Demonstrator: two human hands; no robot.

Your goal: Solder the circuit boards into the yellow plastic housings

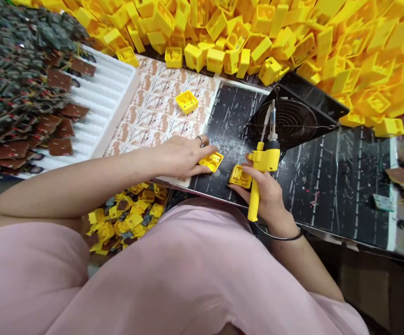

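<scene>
Between the thumb and fingers of my left hand (181, 156) is a small open yellow plastic housing (212, 162), held low over the black mat. My right hand (271, 195) is closed around a yellow soldering gun (266, 159), its metal tip pointing away from me. The thumb and fingers of that hand also grip a second yellow housing (239, 178), open side up, just right of the first. Another yellow housing (187, 102) lies alone on the printed sheet beyond my left hand.
A large heap of yellow housings (216, 60) spans the back. At left, brown circuit boards with wires (60, 79) pile on a white ridged tray (113, 95). A black fan (286, 118) stands behind the soldering gun. Filled yellow housings (128, 216) lie below the table's edge.
</scene>
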